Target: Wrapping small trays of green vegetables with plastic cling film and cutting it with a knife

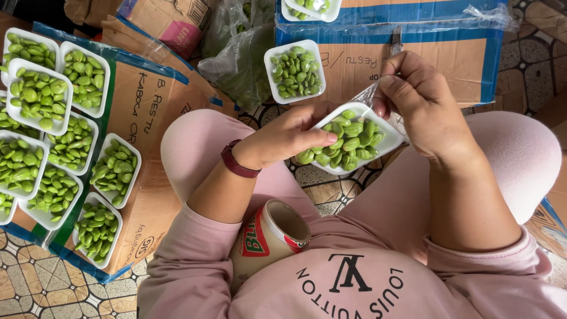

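A: Left hand [289, 137] is curled round the near side of a white foam tray [384, 145], thumb lying across the green beans [345, 142] heaped in it.

B: And the right hand [422, 103]?

A: Closed in a pinch on a strip of clear plastic film [367, 94] at the tray's far rim, fingers bunched tight.

B: Where's the tray sitting?

A: Held up between both hands, above the knees in pink trousers, tilted a little to the left.

B: Around it?

A: Another filled tray [295, 71] rests on the cardboard box [425, 59] just beyond. More filled trays [59, 136] crowd a second box on the left. A roll with a cardboard core [273, 233] is tucked in the lap, under the left forearm.
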